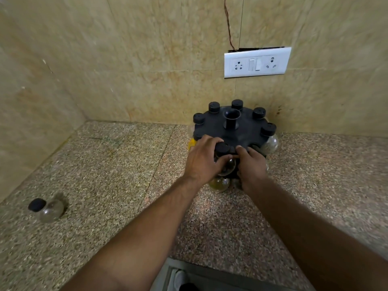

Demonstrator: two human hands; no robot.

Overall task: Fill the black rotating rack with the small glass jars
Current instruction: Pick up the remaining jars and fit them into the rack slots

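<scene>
The black rotating rack (pixel 245 128) stands on the speckled stone counter by the back wall, with several black-capped glass jars seated round its rim. My left hand (pixel 202 159) grips a small glass jar (pixel 223 151) with a black cap at the rack's near edge, fingers curled round it. My right hand (pixel 251 166) is beside it, thumb and fingers touching the same jar and the rack's front edge. More round jars sit in the lower tier, partly hidden under my hands. One loose glass jar (pixel 47 208) with a black cap lies on its side far left on the counter.
Tiled walls meet in a corner at back left. A white socket and switch plate (pixel 257 62) is on the wall above the rack. The counter's front edge (pixel 220 267) runs near the bottom, with floor below.
</scene>
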